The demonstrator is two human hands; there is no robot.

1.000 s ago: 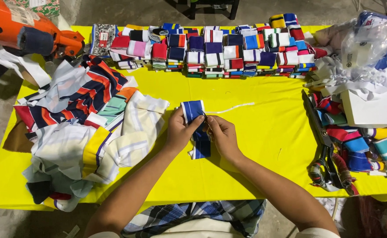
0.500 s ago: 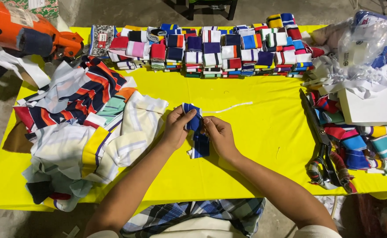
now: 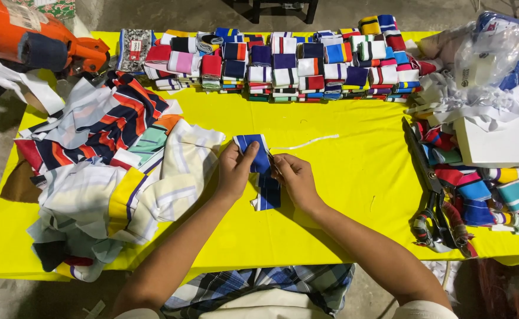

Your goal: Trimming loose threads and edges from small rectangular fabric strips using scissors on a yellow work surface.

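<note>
- Gripping blue-and-white striped fabric strip (image 3: 258, 160): left hand (image 3: 234, 170) pinched upper part, right hand (image 3: 295, 179) pinched middle.
- Strip lay on yellow table (image 3: 342, 177), beside fabric scrap pile (image 3: 112, 171).

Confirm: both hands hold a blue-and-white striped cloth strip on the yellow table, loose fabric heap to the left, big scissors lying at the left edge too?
Not quite. The scissors lie near the right edge, beside the colourful bands, as the head view shows. The rest holds: left hand and right hand hold the blue-and-white strip on the yellow table, with the fabric heap on the left.
</note>
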